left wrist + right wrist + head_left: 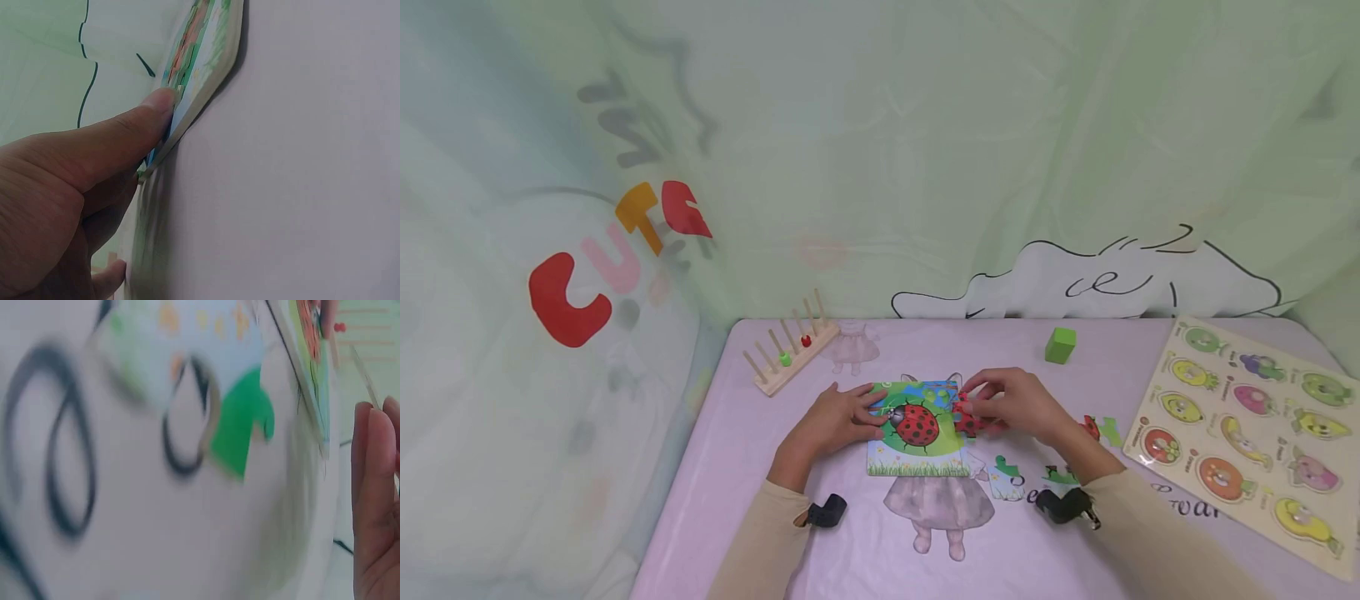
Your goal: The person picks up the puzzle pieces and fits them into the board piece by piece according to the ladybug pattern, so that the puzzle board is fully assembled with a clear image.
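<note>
A square ladybug puzzle board [917,461] lies on the table in the head view, a whole ladybug pictured on it. My left hand [841,421] rests on its left side, fingers and thumb reaching over the edge; the left wrist view shows the thumb [134,131] pressing the board's face. At the board's right edge, my right hand [1018,406] pinches a red, black-spotted puzzle piece [967,423]. That piece appears edge-on as a thin strip [367,378] in the right wrist view. Below the right hand lies a pale blue and green loose piece [1006,483].
More loose pieces [1108,432] lie near the right forearm. A large fruit-and-vegetable peg board [1213,433] covers the table's right side. At the back stand a green block [1060,346] and a wooden peg stand [797,358] with a few beads. Curtains [880,167] hang behind.
</note>
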Available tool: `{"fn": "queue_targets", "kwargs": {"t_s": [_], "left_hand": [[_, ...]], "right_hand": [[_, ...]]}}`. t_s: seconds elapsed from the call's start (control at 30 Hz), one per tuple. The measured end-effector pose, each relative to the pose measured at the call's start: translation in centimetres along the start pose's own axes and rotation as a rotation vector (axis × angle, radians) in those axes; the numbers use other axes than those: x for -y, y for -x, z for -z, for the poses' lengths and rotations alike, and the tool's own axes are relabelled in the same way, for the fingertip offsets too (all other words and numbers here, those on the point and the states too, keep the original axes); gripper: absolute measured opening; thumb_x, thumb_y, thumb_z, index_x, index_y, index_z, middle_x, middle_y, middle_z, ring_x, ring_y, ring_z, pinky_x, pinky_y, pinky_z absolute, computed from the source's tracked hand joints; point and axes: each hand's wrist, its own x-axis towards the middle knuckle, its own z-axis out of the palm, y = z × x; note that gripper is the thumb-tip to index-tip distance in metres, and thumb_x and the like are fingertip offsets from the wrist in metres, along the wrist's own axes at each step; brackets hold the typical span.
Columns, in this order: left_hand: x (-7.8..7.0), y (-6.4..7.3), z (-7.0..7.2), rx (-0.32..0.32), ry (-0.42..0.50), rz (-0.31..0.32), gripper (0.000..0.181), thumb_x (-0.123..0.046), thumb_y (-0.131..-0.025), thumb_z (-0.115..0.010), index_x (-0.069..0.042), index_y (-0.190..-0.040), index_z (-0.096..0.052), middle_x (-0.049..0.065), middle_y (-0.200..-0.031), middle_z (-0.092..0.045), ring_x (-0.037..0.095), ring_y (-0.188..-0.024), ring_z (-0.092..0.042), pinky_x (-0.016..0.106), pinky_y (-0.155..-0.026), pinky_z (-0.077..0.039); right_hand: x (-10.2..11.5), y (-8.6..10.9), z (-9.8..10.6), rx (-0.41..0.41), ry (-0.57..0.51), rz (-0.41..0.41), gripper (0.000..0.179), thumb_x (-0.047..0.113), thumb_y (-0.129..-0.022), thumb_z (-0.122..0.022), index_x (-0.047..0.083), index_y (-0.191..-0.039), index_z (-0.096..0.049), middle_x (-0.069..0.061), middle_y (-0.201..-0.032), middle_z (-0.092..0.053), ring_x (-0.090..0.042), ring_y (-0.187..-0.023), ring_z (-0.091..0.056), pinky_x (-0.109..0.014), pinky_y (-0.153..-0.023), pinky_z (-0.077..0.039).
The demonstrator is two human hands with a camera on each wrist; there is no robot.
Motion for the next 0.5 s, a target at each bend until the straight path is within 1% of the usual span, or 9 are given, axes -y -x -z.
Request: {"fn": "queue_targets", "kwargs": {"t_s": [0.17,0.33,0.5], "left_hand": [[0.0,0.0,0.0,0.004,0.003,-0.006,0.033,-0.035,-0.090,-0.077,-0.020,-0.119,-0.077,-0.007,-0.152,-0.053,0.021,-0.152,-0.037,0.065,-0.125,-0.011],[0.0,0.0,0.1,0.011,0.007,-0.016,0.033,-0.035,-0.091,-0.076,-0.020,-0.120,-0.076,-0.006,-0.153,-0.053,0.022,-0.153,-0.036,0.066,-0.124,-0.011],[0.1,0.0,0.2,0.011,-0.006,-0.016,0.034,-0.036,-0.090,-0.076,-0.020,-0.120,-0.076,-0.007,-0.153,-0.052,0.021,-0.153,-0.037,0.065,-0.124,-0.011]], "right_hand": [[0.8,-0.4,-1.3,0.000,-0.030,0.000,0.031,0.020,-0.090,-0.079,0.009,-0.118,-0.073,-0.010,-0.095,-0.069,-0.021,-0.065,-0.068,-0.033,-0.061,-0.059],[1.4,-0.7,-2.4,0.018,-0.099,-0.027,0.030,0.011,-0.092,-0.075,0.009,-0.122,-0.073,-0.014,-0.102,-0.067,-0.021,-0.068,-0.070,-0.035,-0.066,-0.062],[1.8,-1.2,-3.4,0.006,-0.109,-0.053,0.033,0.008,-0.092,-0.075,0.008,-0.124,-0.073,-0.014,-0.101,-0.066,-0.020,-0.069,-0.070,-0.035,-0.067,-0.062]]}}
